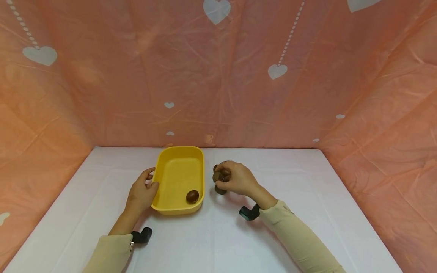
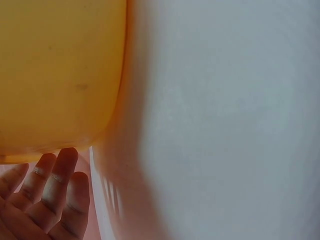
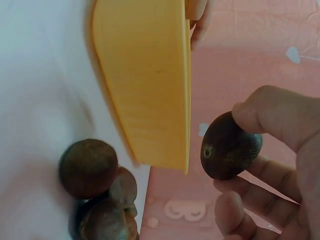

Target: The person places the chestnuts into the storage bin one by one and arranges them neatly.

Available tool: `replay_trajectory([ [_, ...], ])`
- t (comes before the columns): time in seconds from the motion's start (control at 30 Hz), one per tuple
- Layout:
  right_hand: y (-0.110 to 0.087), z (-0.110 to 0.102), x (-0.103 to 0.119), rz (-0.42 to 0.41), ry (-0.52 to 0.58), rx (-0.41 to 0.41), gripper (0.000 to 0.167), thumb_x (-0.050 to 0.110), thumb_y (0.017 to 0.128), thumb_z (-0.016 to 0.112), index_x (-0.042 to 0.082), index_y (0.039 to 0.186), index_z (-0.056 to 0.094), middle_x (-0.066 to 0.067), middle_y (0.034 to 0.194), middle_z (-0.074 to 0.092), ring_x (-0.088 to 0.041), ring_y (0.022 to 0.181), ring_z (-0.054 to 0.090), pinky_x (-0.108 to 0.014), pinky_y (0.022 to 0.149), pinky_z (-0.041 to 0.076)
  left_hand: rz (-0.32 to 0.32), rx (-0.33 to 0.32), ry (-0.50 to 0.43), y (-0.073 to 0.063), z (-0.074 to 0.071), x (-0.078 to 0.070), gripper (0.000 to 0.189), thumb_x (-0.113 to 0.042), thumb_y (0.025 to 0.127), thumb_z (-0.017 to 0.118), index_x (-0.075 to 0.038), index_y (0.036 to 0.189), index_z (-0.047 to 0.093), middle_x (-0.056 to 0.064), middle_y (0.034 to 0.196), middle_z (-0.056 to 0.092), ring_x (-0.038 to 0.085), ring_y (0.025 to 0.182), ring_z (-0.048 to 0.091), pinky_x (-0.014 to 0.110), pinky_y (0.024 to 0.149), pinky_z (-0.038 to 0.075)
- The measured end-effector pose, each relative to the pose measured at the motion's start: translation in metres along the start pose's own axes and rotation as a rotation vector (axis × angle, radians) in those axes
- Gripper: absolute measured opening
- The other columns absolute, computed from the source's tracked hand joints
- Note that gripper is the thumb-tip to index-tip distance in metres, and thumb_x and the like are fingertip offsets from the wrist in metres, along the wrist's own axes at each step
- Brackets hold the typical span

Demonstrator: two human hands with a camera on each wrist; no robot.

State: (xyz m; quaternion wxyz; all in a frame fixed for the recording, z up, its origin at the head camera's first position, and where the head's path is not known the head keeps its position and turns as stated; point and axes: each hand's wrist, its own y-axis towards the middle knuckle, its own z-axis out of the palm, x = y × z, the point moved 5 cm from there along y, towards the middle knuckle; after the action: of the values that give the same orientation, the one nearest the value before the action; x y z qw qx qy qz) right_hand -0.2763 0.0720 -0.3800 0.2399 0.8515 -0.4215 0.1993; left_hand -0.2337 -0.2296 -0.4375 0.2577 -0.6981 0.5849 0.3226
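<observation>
In the head view my left hand [image 1: 140, 195] rests against the left side of a yellow plastic tray [image 1: 160, 159], thumb at the rim. Its fingers [image 2: 60, 182] reach the tray's outer wall fairly straight in the left wrist view. One dark brown ball-like fruit [image 1: 192, 196] lies in the tray's near right corner. Beside the tray, my right hand [image 1: 239, 178] pinches another dark, smooth, egg-shaped fruit [image 3: 230, 146] between thumb and fingers, off the table. Several similar brown fruits [image 3: 89, 169] sit clustered under that hand, partly hidden; their exact kind is unclear.
A white cloth [image 1: 218, 242] covers the table. Peach sheeting [image 1: 218, 87] with pale hearts stands behind it and along both sides. Black wrist cameras [image 1: 250, 213] are worn on both forearms.
</observation>
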Motion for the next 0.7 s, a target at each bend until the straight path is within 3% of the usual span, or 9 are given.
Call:
replay_trajectory([
  [0.3,0.011,0.006,0.013,-0.025,0.010,0.003,0.034,0.026,0.076,0.077,0.017,0.108,0.068,0.002,0.098,0.067,-0.024,0.087,0.063,-0.030,0.077,0.048,-0.007,0.002,-0.004,0.000,0.000,0.000,0.054,-0.021,0.095,0.047,-0.012,0.147,0.035,0.019,0.134,0.050,0.025,0.093,0.056,0.028,0.074,0.047],
  [0.53,0.020,0.014,0.021,-0.030,0.011,0.010,0.034,0.027,0.077,0.076,0.019,0.110,0.068,0.004,0.091,0.065,-0.009,0.073,0.055,-0.022,0.065,0.046,-0.016,0.005,-0.003,0.000,0.000,0.000,0.055,-0.022,0.096,0.047,-0.012,0.148,0.034,0.019,0.134,0.050,0.025,0.094,0.056,0.030,0.076,0.047],
  [0.7,0.026,0.022,0.026,-0.029,0.001,0.033,0.039,0.029,0.078,0.076,0.018,0.114,0.067,0.003,0.103,0.067,-0.011,0.071,0.054,-0.021,0.063,0.045,-0.014,0.005,0.004,0.000,0.000,0.000,0.055,-0.022,0.095,0.047,-0.012,0.148,0.035,0.019,0.134,0.050,0.025,0.095,0.056,0.030,0.076,0.047],
])
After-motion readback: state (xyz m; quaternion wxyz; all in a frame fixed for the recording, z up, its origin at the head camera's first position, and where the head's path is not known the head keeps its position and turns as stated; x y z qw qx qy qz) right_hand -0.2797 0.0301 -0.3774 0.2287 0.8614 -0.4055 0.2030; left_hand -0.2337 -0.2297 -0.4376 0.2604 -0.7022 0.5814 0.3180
